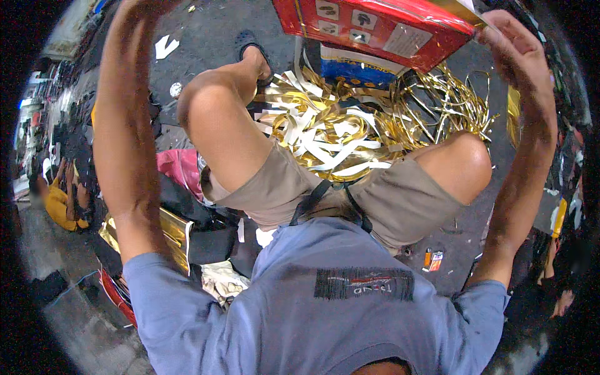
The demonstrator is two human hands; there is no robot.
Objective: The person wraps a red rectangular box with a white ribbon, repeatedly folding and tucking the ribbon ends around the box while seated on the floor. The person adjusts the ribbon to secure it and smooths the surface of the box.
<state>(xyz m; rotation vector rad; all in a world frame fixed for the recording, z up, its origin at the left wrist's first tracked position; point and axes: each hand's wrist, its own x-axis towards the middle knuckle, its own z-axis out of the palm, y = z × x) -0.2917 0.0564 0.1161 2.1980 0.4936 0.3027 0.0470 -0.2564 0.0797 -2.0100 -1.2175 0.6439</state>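
Note:
A red printed box (375,31) fills the top of the view, cut off by the frame edge. My right hand (515,50) is at its right corner, fingers bent inward, where a pale gold edge or strip (465,7) meets them. Whether the hand grips the box or that strip I cannot tell. My left arm is raised, and only the base of my left hand (147,5) shows at the top edge; its fingers are hidden. Below the box, a tangled pile of gold and white strips (331,134) lies on the floor between my legs.
A blue and white package (356,65) stands behind the pile. To my left are a pink bag (179,169) and a gold box (178,237). An orange lighter (428,258) and a small pack (436,261) lie by my right thigh. Another person (62,200) sits far left.

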